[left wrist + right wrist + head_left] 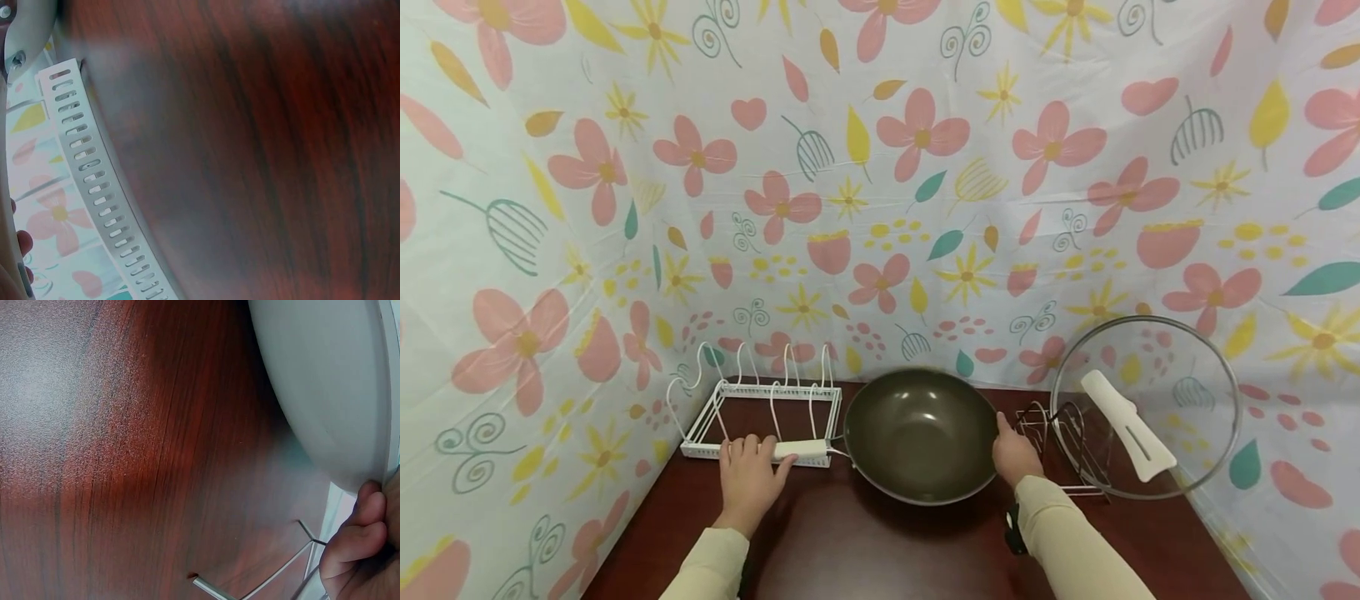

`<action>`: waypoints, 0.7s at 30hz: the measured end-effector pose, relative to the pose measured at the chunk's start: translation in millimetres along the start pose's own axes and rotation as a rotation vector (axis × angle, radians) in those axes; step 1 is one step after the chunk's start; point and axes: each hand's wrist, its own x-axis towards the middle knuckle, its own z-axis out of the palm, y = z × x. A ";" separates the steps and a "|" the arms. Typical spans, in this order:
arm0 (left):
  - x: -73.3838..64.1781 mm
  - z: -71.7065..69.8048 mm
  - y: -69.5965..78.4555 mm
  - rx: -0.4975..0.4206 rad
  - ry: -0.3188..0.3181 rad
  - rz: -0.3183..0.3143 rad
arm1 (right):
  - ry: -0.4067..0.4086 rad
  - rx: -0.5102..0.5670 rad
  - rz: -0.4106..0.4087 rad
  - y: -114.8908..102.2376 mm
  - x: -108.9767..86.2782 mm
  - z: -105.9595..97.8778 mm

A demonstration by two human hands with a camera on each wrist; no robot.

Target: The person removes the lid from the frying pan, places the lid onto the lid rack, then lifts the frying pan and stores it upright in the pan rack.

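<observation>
Near the desk's (842,550) back edge, the left hand (751,483) is gripping the pan's (921,437) handle (803,448); the right hand (1018,454) is pinching its rim (925,504) (fingers (353,544) probably underneath).

We're facing a pale cloth wall (842,187), lightly creased, and what a lively print: pink flowers (1052,137), pink hearts (1150,97), yellow leaves (1270,117) and teal leaves (930,187) scattered all over! It wraps round us at left and right too. Down below, here's the bench (850,550), dark reddish brown, its far edge right up by the cloth. Black grain streaks its top in both wrist views, and on the right one we catch light spreading a whitish sheen (37,384).
</observation>
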 end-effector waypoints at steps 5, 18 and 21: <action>0.8 -5.1 4.9 -0.006 -0.001 0.000 | 0.041 0.027 -0.001 5.1 -0.3 0.4; -4.7 -19.3 -4.7 -0.046 -0.109 0.034 | 0.009 0.234 0.062 4.6 -28.4 15.6; -4.5 -20.8 -12.6 -0.062 -0.093 0.058 | -0.058 0.393 0.103 2.1 -41.1 18.2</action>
